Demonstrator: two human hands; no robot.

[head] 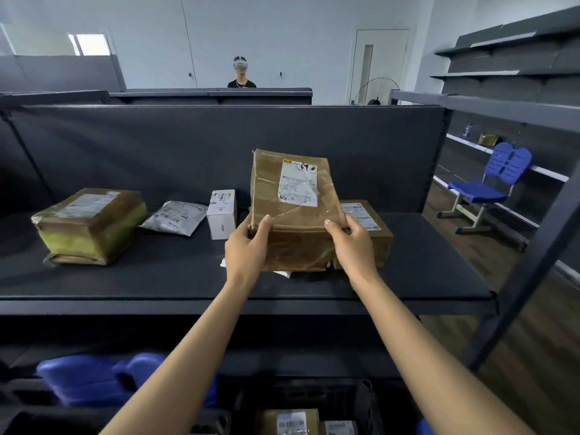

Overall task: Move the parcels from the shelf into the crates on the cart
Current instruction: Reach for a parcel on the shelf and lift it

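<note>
Gripping brown taped parcel (292, 211) | white label, tilted up | left hand (248, 246), right hand (354, 246) fingers curled round sides

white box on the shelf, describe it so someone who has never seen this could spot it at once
Find the dark shelf across the middle of the view. Near its centre a small white box stands upright, between a flat grey bag on its left and the raised brown parcel on its right. It is the only white box; the others are brown.
</note>
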